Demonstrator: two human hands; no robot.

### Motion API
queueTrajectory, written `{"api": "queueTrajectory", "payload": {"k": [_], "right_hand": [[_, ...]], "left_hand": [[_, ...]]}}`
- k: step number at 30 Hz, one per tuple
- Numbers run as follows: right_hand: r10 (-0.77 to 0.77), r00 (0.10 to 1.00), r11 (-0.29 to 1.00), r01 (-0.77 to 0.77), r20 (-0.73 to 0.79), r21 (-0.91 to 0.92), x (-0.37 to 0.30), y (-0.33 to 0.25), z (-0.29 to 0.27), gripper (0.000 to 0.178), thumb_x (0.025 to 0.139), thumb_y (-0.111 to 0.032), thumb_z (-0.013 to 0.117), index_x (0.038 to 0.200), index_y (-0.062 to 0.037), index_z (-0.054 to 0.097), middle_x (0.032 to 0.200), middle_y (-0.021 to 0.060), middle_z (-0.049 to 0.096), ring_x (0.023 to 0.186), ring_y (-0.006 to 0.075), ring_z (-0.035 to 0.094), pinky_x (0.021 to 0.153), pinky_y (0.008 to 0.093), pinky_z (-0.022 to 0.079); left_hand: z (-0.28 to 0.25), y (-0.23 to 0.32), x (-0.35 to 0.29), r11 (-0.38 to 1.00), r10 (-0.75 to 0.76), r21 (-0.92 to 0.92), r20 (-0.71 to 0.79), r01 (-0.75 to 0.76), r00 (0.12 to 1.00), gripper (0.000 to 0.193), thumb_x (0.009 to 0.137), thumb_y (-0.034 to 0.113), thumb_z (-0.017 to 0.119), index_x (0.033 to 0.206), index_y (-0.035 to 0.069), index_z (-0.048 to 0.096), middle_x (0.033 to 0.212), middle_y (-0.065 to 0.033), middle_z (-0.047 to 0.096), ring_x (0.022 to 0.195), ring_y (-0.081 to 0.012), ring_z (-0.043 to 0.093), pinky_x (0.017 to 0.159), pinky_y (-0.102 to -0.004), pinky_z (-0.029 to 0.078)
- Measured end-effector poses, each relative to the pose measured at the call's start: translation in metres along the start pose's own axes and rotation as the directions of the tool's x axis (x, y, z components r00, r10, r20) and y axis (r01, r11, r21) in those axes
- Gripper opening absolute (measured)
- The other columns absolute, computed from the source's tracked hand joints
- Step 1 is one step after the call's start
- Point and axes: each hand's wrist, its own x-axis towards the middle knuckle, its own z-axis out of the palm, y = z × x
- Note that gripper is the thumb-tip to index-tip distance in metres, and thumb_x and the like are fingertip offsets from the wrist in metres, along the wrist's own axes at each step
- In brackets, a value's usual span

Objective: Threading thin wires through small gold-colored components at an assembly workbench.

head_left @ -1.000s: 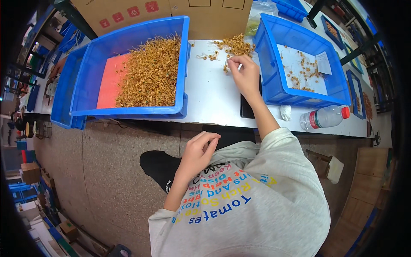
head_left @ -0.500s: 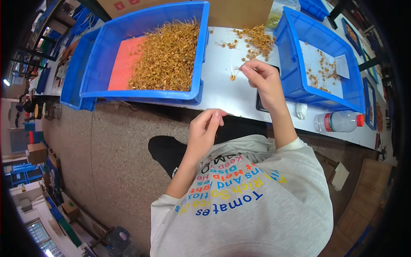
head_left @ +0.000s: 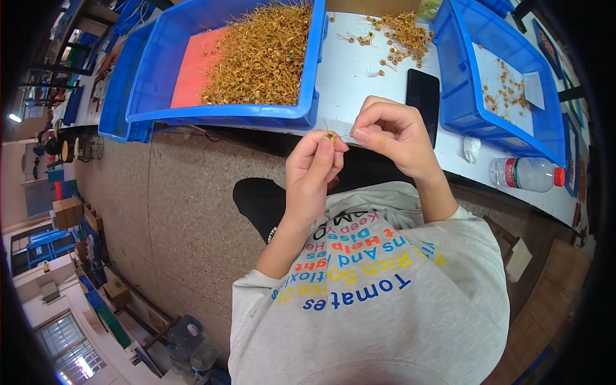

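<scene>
Between the thumb and forefinger of my left hand (head_left: pixel 313 167) is a small ring-shaped wire coil (head_left: pixel 330 137), one thin lead sticking up from it. Just to its right, my right hand (head_left: pixel 399 136) is closed in a pinch on a fine wire lead running toward the coil. Both hands are close together by the table's front edge. Many similar golden coils (head_left: pixel 263 61) with loose leads fill the large blue bin (head_left: pixel 221 116) at the left. A looser heap of coils (head_left: pixel 405 33) lies on the white table (head_left: pixel 356 96) beyond my hands.
A second blue bin (head_left: pixel 527 136) at the right holds scattered coils and a paper slip. Before it lie a dark phone (head_left: pixel 422 96), a crumpled white tissue (head_left: pixel 471 149) and a clear bottle (head_left: pixel 529 175) with a red cap, on its side.
My right hand has come down toward the left one, bringing the coil that hung from its fingers. My left hand has risen and now grips the coil. The view has shifted slightly.
</scene>
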Motion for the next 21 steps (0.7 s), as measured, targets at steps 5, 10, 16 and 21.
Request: {"api": "queueTrajectory", "payload": {"k": [5, 10, 16, 21], "right_hand": [[0.086, 0.993, 0.996, -0.085, 0.079, -0.015, -0.002, -0.01, -0.001, 0.005, 0.082, 0.0, 0.067, 0.086, -0.002, 0.069, 0.079, 0.0006, 0.054, 0.066, 0.0077, 0.042, 0.06, 0.0188, 0.031], [0.001, 1.0, 0.989, 0.0, 0.0, -0.148, 0.005, -0.01, 0.0, 0.01, 0.081, 0.001, 0.069, 0.09, -0.0035, 0.07, 0.077, -0.0002, 0.055, 0.062, 0.0064, 0.04, 0.057, 0.0178, 0.03], [-0.164, 0.986, 0.938, 0.157, 0.003, -0.311, 0.005, -0.024, 0.007, 0.013, 0.079, 0.002, 0.069, 0.091, -0.0034, 0.071, 0.076, 0.0002, 0.054, 0.061, 0.0068, 0.04, 0.056, 0.0172, 0.03], [-0.299, 0.954, 0.87, 0.283, 0.024, -0.404, -0.001, -0.026, 0.017, 0.015, 0.077, 0.004, 0.069, 0.091, -0.0023, 0.071, 0.076, 0.0016, 0.054, 0.062, 0.0083, 0.041, 0.056, 0.0177, 0.03]], "left_hand": [[-0.001, -0.001, -0.005, 0.994, 0.068, -0.092, 0.068, -0.061, 0.995, 0.021, 0.102, 0.019, 0.048, 0.099, 0.001, 0.058, 0.078, -0.0036, 0.053, 0.066, -0.0079, 0.041, 0.06, -0.0197, 0.033], [0.006, 0.006, -0.009, 0.994, 0.09, 0.046, 0.104, -0.095, 0.991, 0.017, 0.1, 0.015, 0.05, 0.097, 0.001, 0.059, 0.079, -0.004, 0.053, 0.067, -0.0087, 0.042, 0.062, -0.0202, 0.035], [0.005, 0.008, -0.008, 0.929, 0.205, 0.311, 0.019, -0.201, 0.979, 0.016, 0.098, 0.012, 0.054, 0.091, 0.0, 0.062, 0.077, -0.0031, 0.055, 0.066, -0.0091, 0.043, 0.061, -0.0206, 0.034], [0.007, 0.004, -0.005, 0.874, 0.3, 0.397, 0.016, -0.281, 0.954, 0.016, 0.096, 0.011, 0.056, 0.088, -0.001, 0.064, 0.076, -0.0025, 0.055, 0.064, -0.0094, 0.041, 0.058, -0.0217, 0.033]]}}
